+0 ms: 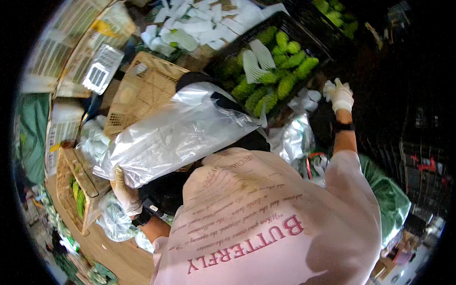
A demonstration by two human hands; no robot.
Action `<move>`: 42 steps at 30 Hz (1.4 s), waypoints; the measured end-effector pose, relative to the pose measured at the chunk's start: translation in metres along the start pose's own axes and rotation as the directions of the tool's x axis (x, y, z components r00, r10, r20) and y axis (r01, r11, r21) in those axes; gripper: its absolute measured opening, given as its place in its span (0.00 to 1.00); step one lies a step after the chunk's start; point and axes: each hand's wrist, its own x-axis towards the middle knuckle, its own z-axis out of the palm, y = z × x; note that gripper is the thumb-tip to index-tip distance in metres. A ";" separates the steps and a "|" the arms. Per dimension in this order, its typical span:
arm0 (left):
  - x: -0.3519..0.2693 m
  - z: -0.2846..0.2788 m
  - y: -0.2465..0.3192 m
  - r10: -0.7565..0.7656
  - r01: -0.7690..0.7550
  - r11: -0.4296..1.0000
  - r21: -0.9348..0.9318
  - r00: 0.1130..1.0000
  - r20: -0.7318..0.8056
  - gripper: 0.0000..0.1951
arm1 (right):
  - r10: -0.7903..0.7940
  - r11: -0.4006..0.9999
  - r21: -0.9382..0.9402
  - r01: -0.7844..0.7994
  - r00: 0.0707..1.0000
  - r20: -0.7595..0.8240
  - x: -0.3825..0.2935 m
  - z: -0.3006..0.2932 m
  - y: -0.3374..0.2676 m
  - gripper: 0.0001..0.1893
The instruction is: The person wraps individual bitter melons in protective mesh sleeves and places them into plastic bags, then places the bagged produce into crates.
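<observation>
My left hand (126, 195), in a pale glove with a dark band at the wrist, grips the near left corner of a large clear plastic bag (167, 142). The bag lies stretched across my lap, its far end close to a black crate (317, 39) of green bitter melons (285, 82). Two white foam net sleeves (254, 60) rest on the melons. Out to the right of the crate is my right hand (340, 95), also gloved, with its fingers bent. Blur and shadow hide whether anything is in it.
White foam sleeves (203, 25) are heaped beyond the crate. A tan plastic crate (146, 85) stands left of the bag. Bagged goods (115, 217) and a tilted crate (73, 188) holding green produce sit at lower left. A green sack (386, 196) is beside my right arm.
</observation>
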 end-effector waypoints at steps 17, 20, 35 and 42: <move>-0.017 -0.010 0.079 0.282 -0.192 0.920 0.341 0.929 -0.240 0.20 | -0.988 0.016 0.798 -0.602 0.114 0.106 -0.083 -0.004 -0.204 0.12; -0.017 -0.013 0.085 0.203 -0.056 0.831 0.553 0.957 -0.208 0.21 | -0.976 0.078 0.879 -0.470 0.143 0.163 -0.072 -0.001 -0.199 0.04; 0.042 -0.047 0.051 0.188 -0.129 0.871 0.473 0.979 -0.079 0.28 | -0.004 0.970 -0.237 0.047 0.984 0.179 -0.068 0.103 0.085 0.08; 0.049 -0.021 0.051 0.417 -0.328 0.814 0.479 0.905 -0.088 0.22 | -0.173 0.955 0.237 0.179 0.984 -0.046 -0.064 0.068 0.020 0.25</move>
